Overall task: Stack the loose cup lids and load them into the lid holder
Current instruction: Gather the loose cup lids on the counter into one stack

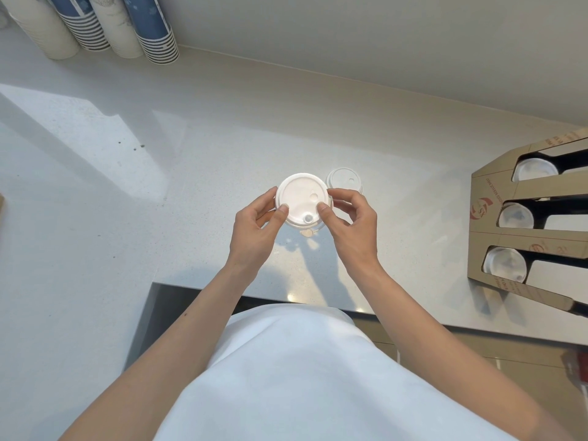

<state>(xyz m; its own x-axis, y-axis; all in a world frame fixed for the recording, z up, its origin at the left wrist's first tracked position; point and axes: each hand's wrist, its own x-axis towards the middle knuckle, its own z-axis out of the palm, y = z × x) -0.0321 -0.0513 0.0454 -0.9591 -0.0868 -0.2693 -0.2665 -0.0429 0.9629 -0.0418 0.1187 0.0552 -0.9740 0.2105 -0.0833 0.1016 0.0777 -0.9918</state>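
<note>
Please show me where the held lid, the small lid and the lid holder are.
held lid (299, 195), head view, flat top
small lid (344, 178), head view, top face
lid holder (486, 189), head view, cardboard front wall

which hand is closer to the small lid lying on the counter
The right hand. Its fingers sit just in front of the small lid, nearly touching it. The left hand is on the far side of the big lid both hands hold.

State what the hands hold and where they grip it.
Both hands, left and right, hold a white cup lid by opposite edges of its rim.
</note>
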